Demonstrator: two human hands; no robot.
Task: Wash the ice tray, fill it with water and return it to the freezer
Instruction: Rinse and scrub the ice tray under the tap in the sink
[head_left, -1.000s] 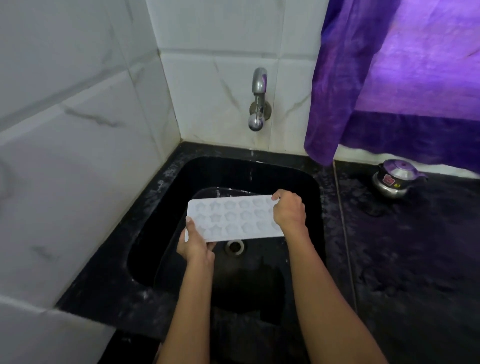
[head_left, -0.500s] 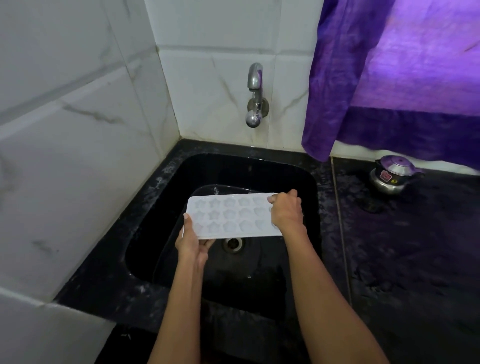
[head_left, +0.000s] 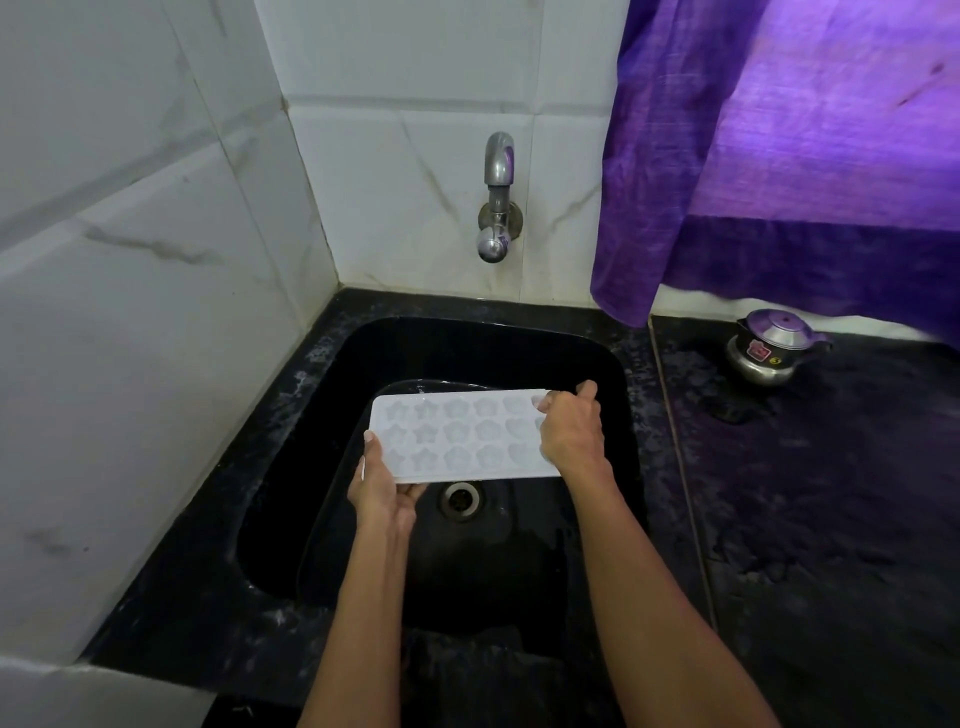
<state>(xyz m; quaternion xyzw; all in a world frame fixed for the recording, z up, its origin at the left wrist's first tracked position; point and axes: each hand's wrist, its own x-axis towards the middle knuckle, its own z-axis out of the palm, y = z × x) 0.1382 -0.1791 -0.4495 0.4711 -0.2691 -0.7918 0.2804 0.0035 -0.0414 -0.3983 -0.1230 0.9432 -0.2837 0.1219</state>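
A white ice tray (head_left: 457, 435) with star-shaped cells hangs level over the black sink (head_left: 363, 353), above the drain (head_left: 461, 500). My left hand (head_left: 382, 488) grips its near-left corner, thumb on top and fingers underneath. My right hand (head_left: 571, 431) grips the tray's right end, fingers curled over the far edge. The metal tap (head_left: 496, 197) sticks out of the tiled wall above the sink, and no water runs from it.
White marble tiles form the walls on the left and behind. A purple curtain (head_left: 779, 156) hangs at the back right. A small steel pressure cooker (head_left: 769, 348) stands on the black counter (head_left: 831, 519) right of the sink.
The tray and both hands have kept nearly the same place over the sink. My view has shifted slightly downward and closer.
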